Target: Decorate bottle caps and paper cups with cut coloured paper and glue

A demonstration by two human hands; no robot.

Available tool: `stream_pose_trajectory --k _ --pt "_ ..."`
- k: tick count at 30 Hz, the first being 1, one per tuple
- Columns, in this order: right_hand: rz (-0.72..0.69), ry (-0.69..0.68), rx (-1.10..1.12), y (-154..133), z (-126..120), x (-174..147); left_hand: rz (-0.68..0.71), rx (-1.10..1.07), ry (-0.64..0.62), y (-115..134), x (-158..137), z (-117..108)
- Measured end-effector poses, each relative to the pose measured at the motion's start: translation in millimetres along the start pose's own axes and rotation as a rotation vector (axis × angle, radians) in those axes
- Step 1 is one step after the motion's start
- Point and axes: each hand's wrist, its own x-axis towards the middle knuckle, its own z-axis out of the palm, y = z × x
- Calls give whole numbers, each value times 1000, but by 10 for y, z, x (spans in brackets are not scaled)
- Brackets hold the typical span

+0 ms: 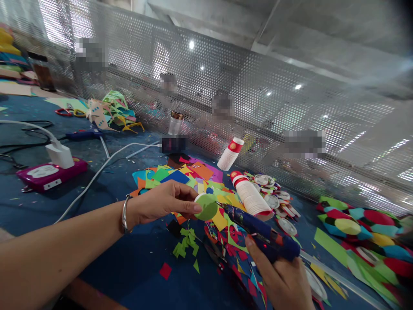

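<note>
Between the thumb and fingers of my left hand (176, 200) is a round green paper disc (207, 207) with a white rim at its upper left. My right hand (284, 280) grips a dark blue hot glue gun (264, 230), its nozzle at the disc's right edge; whether the tip touches cannot be made out. A clear glue stick (338, 275) runs out of the gun's back. Under both hands lie coloured paper scraps (200, 172) and small green paper pieces (186, 243). Dark-handled scissors (230, 275) rest below the gun, partly hidden by my right hand.
Stacked paper cups (250, 196) lie beyond the gun, with another cup stack (230, 154) behind. Colourful paper-covered pieces (361, 228) sit at right. A purple power strip (51, 174) with a white cable (93, 181) and a second glue gun (84, 134) are at left. A perforated metal screen (274, 86) edges the table.
</note>
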Motion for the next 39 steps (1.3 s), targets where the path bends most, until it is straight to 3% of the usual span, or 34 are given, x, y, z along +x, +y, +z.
stream_pose_trajectory --k 15,19,23,30,33,39 --pt "-91 -74 -78 82 -28 30 65 178 39 -19 4 13" --pt "-8 -165 -55 89 20 18 63 145 49 7 7 9" --pt "165 -234 -6 103 36 55 17 -4 86 20 1 -8" --pt "601 -233 26 362 117 17 -58 -175 168 -33 47 -113" --pt "636 -292 84 442 112 10 -58 -168 161 -26 46 -114" --pt "551 -406 -77 497 20 94 -7 -102 159 26 21 -114"
